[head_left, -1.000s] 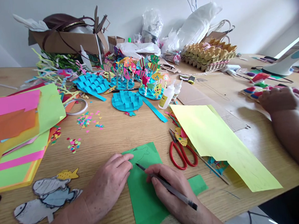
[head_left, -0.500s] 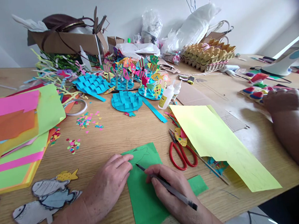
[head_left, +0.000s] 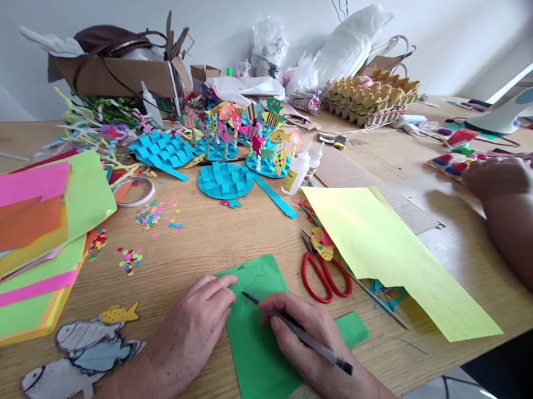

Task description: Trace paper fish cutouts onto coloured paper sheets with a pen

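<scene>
A sheet of green paper (head_left: 259, 335) lies on the wooden table, with a thin fish-like outline drawn near its top edge. My right hand (head_left: 309, 337) is closed around a pen (head_left: 305, 336) with a dark, see-through barrel. The pen's tip rests on or just over the sheet below the outline. My left hand (head_left: 204, 315) lies on the paper's left edge, its fingers stretched out and holding nothing. Part of the drawing is hidden by those fingertips. To the right of the sheet are red-handled scissors (head_left: 321, 272) and a small yellow paper fish (head_left: 322, 244).
Paper fish cutouts (head_left: 54, 379) lie at the left, below stacked coloured paper (head_left: 85, 189). Yellow paper (head_left: 384, 233) covers scraps on the right. Glue bottles (head_left: 295, 171) stand behind, near woven blue discs (head_left: 225, 179). Another person's hand (head_left: 500, 178) works at the far right.
My hands, the pen and the green paper have hardly moved. At the far right, the other person's hands have shifted slightly to the left.
</scene>
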